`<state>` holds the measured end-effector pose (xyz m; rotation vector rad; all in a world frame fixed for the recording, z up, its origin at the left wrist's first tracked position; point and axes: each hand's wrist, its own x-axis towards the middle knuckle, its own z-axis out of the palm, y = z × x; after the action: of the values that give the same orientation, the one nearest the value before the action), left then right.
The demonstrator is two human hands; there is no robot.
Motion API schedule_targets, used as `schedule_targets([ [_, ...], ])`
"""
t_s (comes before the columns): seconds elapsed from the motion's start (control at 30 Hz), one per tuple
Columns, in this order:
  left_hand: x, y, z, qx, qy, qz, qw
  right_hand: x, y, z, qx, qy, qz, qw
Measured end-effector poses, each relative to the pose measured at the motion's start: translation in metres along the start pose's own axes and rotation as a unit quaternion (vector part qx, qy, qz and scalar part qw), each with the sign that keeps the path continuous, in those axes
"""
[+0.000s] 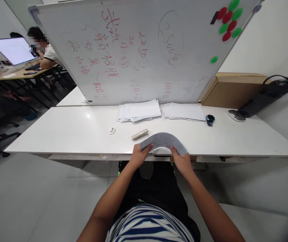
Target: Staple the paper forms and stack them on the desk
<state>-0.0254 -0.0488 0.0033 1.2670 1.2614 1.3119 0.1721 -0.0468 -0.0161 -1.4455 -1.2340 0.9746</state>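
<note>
Between my two hands a stack of printed paper sheets (162,137) is bent upward into an arch at the desk's front edge. My left hand (141,154) grips its left end, thumb on the near side. At the right end, my right hand (181,160) holds it the same way; the fingers behind the paper are hidden. Just beyond my left hand lies a beige stapler (140,134). Farther back are two piles of paper, a left pile (140,110) with uneven edges and a right pile (183,111).
A whiteboard (144,50) with red writing stands along the back of the white desk (58,134). On the desk are a white earpiece (112,130), a smartwatch (209,119), a mouse (236,115), a black bottle (265,94) and a cardboard box (232,90). Another person (47,53) sits far left.
</note>
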Motion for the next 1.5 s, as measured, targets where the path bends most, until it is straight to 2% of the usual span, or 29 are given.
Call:
schedule_targets([
  [0.07,0.006,0.004,-0.005,0.043,-0.05,0.027,0.997,-0.003,0.0,-0.007,-0.015,0.05,-0.013,0.999],
  [0.13,0.017,0.007,-0.012,0.099,-0.068,0.092,0.989,-0.005,0.001,-0.017,-0.026,0.104,-0.001,0.994],
  [0.2,0.033,0.009,-0.021,0.186,-0.048,0.165,0.967,-0.007,0.005,-0.03,-0.023,0.152,0.048,0.987],
  [0.27,0.049,0.006,-0.03,0.314,-0.02,0.185,0.931,-0.008,0.012,-0.041,0.01,0.164,0.107,0.981],
  [0.33,0.063,0.001,-0.038,0.426,-0.034,0.138,0.894,-0.011,0.02,-0.051,0.07,0.139,0.154,0.976],
  [0.4,0.071,-0.003,-0.045,0.467,-0.09,0.085,0.875,-0.017,0.027,-0.057,0.125,0.092,0.186,0.97],
  [0.5,0.078,-0.003,-0.055,0.449,-0.192,0.057,0.871,-0.03,0.033,-0.061,0.161,0.029,0.229,0.96],
  [0.6,0.083,0.007,-0.063,0.409,-0.281,0.045,0.867,-0.043,0.038,-0.06,0.168,-0.012,0.26,0.951],
  [0.67,0.086,0.016,-0.066,0.384,-0.325,0.037,0.863,-0.047,0.041,-0.056,0.171,-0.034,0.263,0.949],
  [0.73,0.09,0.025,-0.065,0.369,-0.343,0.033,0.863,-0.046,0.044,-0.05,0.17,-0.056,0.262,0.948],
  [0.8,0.093,0.032,-0.061,0.355,-0.323,0.034,0.876,-0.042,0.044,-0.045,0.168,-0.072,0.253,0.95],
  [0.9,0.1,0.038,-0.047,0.338,-0.242,0.049,0.908,-0.033,0.038,-0.038,0.15,-0.076,0.239,0.956],
  [0.93,0.104,0.037,-0.041,0.346,-0.217,0.058,0.911,-0.03,0.035,-0.037,0.139,-0.076,0.237,0.958],
  [0.97,0.108,0.035,-0.034,0.366,-0.199,0.067,0.907,-0.028,0.033,-0.037,0.127,-0.076,0.237,0.96],
  [1.03,0.116,0.028,-0.023,0.431,-0.18,0.086,0.88,-0.023,0.03,-0.037,0.103,-0.081,0.236,0.963],
  [1.17,0.128,0.009,-0.007,0.522,-0.189,0.085,0.827,-0.018,0.031,-0.04,0.071,-0.104,0.234,0.964],
  [1.33,0.127,-0.001,-0.001,0.558,-0.216,0.061,0.799,-0.014,0.034,-0.042,0.066,-0.119,0.244,0.96],
  [1.5,0.126,-0.005,0.002,0.585,-0.222,0.082,0.775,-0.013,0.029,-0.04,0.076,-0.111,0.255,0.958],
])
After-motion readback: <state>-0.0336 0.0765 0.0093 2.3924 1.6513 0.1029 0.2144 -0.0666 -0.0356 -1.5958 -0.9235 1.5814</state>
